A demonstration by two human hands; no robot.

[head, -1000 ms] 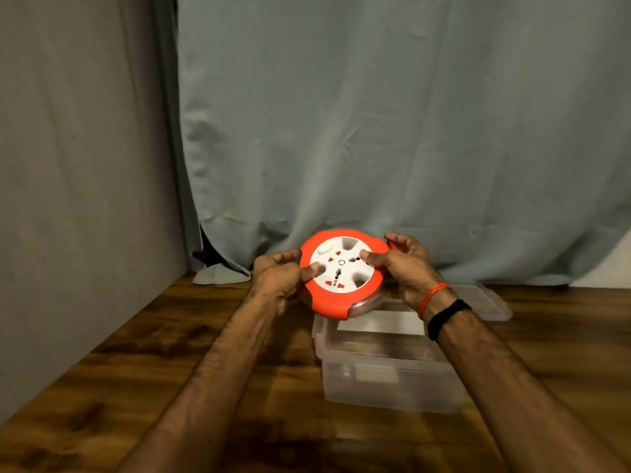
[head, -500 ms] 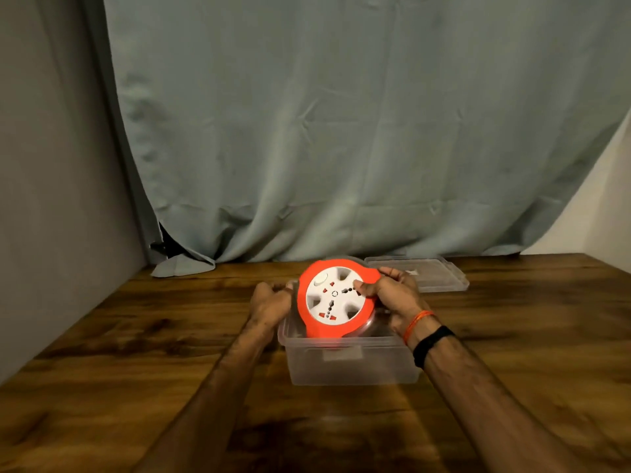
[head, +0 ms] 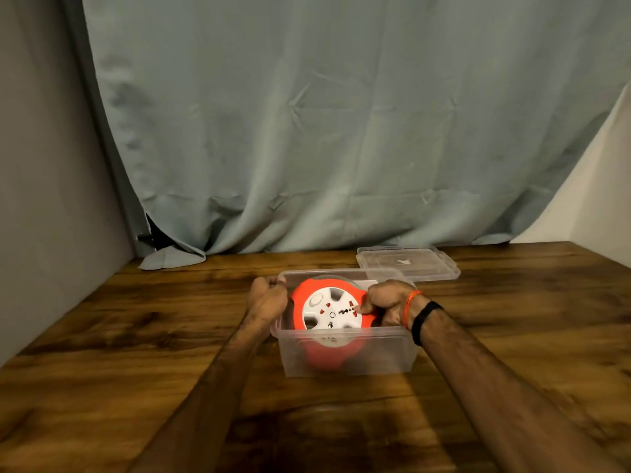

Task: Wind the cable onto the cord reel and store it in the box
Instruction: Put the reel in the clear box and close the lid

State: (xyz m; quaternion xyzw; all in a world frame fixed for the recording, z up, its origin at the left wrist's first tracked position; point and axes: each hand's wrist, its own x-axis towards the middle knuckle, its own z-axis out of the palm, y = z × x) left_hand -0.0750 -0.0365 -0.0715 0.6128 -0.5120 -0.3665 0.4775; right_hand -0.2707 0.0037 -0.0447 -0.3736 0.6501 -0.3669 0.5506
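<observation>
A dark wood-grain tabletop (head: 143, 343) runs back to a pale blue curtain (head: 307, 131), with grey wall at left and a white wall at right. The clear plastic box (head: 345, 361) stands mid-table, its lid (head: 408, 262) lying flat just behind. The orange cord reel (head: 329, 319) sits tilted inside the box, white socket face up; no writing is legible. The right hand (head: 386, 302) grasps the reel's right edge. The left hand (head: 268, 297), fingers curled, seems to hold the box's left rim, though the grip is hidden.

Glossy orange and white plastic cord reel (head: 328, 315) inside a clear, smooth plastic box (head: 348, 353); matching clear lid (head: 408, 262); dark grained wooden table (head: 153, 336); matt, creased cloth curtain (head: 307, 131).
</observation>
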